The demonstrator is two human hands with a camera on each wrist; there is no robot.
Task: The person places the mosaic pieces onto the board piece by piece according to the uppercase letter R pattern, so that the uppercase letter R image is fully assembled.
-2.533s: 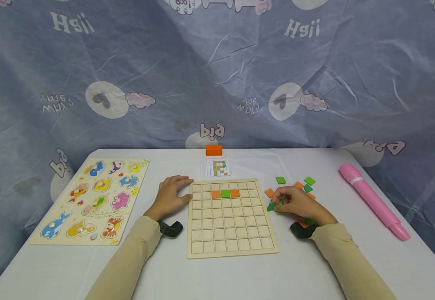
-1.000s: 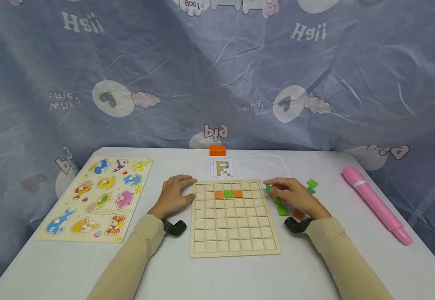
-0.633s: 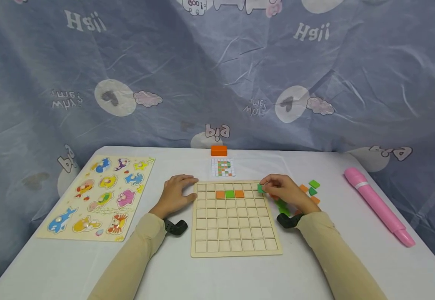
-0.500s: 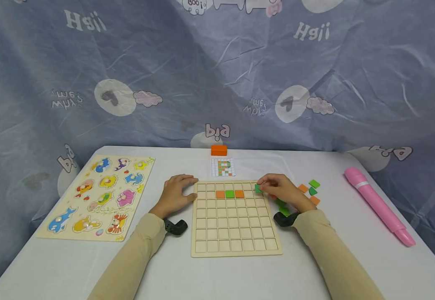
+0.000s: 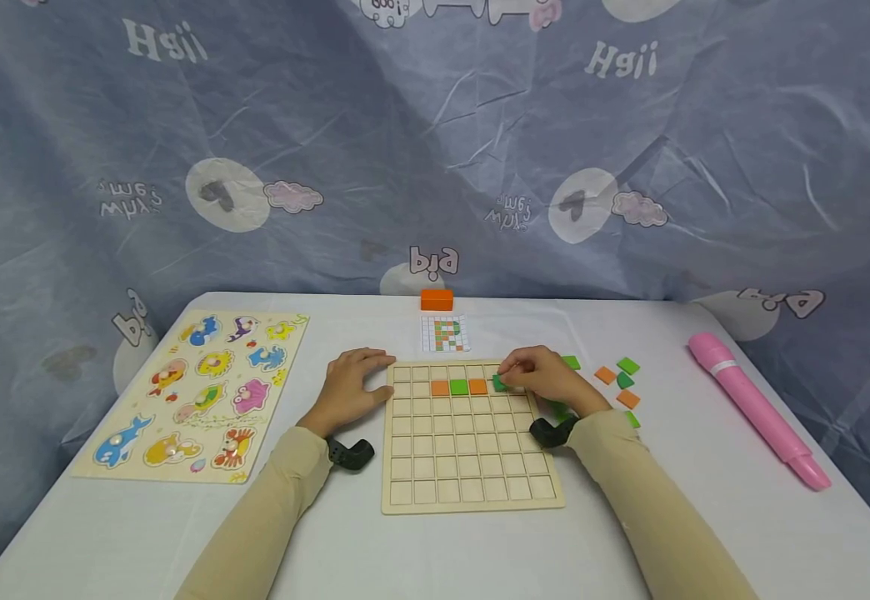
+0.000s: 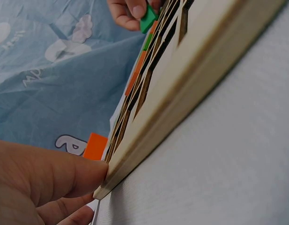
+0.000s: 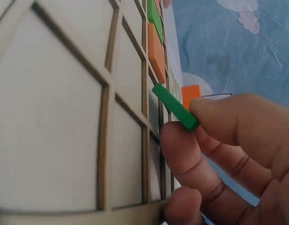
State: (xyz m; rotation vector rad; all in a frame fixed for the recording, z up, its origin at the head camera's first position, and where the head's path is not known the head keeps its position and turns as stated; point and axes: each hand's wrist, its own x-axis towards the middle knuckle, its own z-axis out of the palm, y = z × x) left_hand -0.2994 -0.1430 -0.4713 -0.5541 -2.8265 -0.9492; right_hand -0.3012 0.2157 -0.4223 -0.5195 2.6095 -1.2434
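A wooden grid board lies on the white table, with two orange tiles and a light green tile between them in its second row. My right hand pinches a dark green tile between thumb and fingers. In the right wrist view that tile is tilted over the cell beside the nearer orange tile. At the board's upper left corner my left hand rests with thumb and fingertips against the edge. The left wrist view shows its thumb on the board's side, fingers extended below.
Loose orange and green tiles lie right of the board, some hidden by the right hand. Behind it are a patterned card and an orange block. A sea-animal puzzle board lies left, a pink microphone-shaped object right.
My right hand has picked the dark green tile from the loose pile and carried it left over the board's second row. The left hand has stayed at the board's edge.
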